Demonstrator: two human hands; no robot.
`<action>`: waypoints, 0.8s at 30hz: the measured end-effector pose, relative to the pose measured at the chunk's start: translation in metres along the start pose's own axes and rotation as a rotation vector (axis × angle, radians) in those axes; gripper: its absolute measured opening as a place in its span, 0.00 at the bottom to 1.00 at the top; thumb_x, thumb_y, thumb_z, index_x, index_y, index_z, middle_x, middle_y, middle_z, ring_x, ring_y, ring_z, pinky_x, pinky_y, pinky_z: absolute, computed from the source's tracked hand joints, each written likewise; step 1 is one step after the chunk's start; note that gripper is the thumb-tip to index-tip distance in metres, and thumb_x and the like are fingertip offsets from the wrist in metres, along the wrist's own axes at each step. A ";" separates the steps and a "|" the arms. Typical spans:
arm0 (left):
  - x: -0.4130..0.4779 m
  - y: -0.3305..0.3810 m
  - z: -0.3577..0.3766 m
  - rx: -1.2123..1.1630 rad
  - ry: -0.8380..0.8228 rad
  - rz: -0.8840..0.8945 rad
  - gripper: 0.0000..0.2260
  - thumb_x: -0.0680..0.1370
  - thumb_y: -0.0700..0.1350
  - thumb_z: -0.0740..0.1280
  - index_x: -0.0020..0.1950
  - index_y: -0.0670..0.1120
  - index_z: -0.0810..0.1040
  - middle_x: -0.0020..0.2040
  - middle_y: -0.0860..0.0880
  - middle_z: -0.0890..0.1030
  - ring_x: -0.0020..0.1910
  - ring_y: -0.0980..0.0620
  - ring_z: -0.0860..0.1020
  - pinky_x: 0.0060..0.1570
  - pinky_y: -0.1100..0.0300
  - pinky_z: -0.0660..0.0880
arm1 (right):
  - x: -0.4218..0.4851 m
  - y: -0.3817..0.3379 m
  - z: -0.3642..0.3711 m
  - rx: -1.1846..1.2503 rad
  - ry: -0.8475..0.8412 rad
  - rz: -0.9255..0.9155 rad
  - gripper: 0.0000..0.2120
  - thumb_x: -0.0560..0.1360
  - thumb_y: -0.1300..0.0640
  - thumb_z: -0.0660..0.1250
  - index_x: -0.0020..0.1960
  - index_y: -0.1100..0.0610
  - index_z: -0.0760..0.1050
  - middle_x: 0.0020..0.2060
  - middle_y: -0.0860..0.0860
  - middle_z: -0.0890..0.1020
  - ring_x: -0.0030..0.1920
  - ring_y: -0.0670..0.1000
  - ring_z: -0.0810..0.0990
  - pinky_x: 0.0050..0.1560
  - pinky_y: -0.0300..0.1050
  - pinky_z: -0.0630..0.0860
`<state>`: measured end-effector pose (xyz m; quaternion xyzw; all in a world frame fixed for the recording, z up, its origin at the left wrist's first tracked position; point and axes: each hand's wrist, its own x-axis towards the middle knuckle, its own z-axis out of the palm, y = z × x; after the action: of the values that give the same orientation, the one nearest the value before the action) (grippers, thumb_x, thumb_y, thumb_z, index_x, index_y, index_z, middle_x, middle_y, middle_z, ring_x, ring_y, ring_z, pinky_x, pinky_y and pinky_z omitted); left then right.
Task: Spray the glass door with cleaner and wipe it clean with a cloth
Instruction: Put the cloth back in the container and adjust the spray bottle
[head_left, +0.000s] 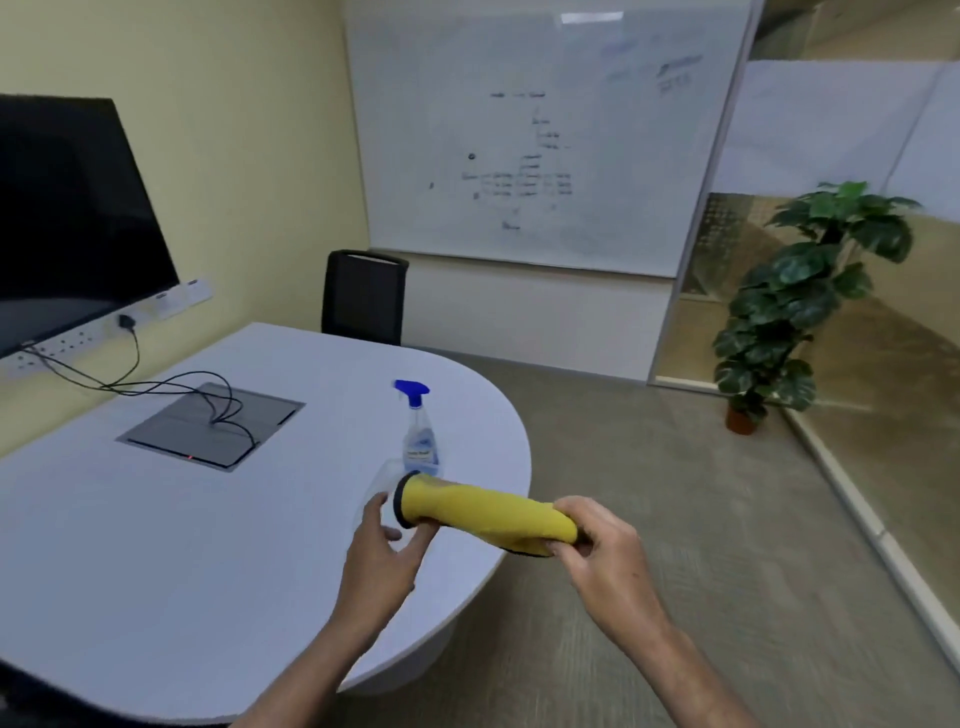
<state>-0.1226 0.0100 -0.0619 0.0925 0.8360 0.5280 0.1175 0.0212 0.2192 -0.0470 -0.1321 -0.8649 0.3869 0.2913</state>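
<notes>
Both hands are on the cloth (488, 514). It's a yellow roll with a dark hem, held in the air over the rounded end of the table (156, 545). Your right hand (597, 540) has fingers and thumb pinched shut on the near-right end. Your left hand (384, 545) is at the far-left end with fingers loosely spread; the thumb side touches the hem, but I can't tell if it's an actual grip.

The cloth's long axis runs from your left fingertips across to your right pinch, tilted slightly down toward the right.

The spray bottle (421, 436) stands upright on the table just beyond your left fingertips, nozzle pointing left, with the cloth's left end crossing in front of its base. Nothing is touching it. The left hand is clearly nearer; the right is well apart from it and occupied.

My read: keep the cloth in the right hand, free the left and reach forward for the bottle neck.

I can't confirm the glass door; there's glazing off to your right, beyond the plant (795, 301).
</notes>
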 end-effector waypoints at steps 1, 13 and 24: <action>0.012 -0.002 -0.001 -0.121 -0.074 -0.119 0.31 0.80 0.54 0.72 0.80 0.51 0.63 0.57 0.45 0.81 0.48 0.45 0.86 0.39 0.55 0.84 | 0.011 0.004 0.008 0.019 0.000 -0.035 0.16 0.71 0.68 0.76 0.49 0.48 0.81 0.48 0.42 0.84 0.51 0.45 0.83 0.48 0.45 0.80; 0.160 -0.056 -0.059 -0.973 -0.444 -0.389 0.12 0.74 0.30 0.73 0.57 0.37 0.85 0.64 0.36 0.84 0.64 0.38 0.83 0.61 0.35 0.80 | 0.094 0.042 0.129 0.154 -0.222 0.178 0.17 0.68 0.64 0.82 0.50 0.51 0.77 0.72 0.39 0.70 0.65 0.44 0.79 0.59 0.33 0.76; 0.272 -0.110 -0.070 -0.392 -0.406 -0.378 0.13 0.84 0.38 0.65 0.68 0.41 0.78 0.63 0.42 0.84 0.57 0.46 0.83 0.48 0.57 0.82 | 0.141 0.048 0.256 0.467 0.134 0.794 0.24 0.73 0.71 0.75 0.65 0.56 0.76 0.58 0.57 0.81 0.56 0.58 0.83 0.46 0.45 0.79</action>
<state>-0.4064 -0.0213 -0.1594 0.0147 0.6805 0.6185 0.3928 -0.2461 0.1640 -0.1623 -0.4084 -0.6163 0.6436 0.1977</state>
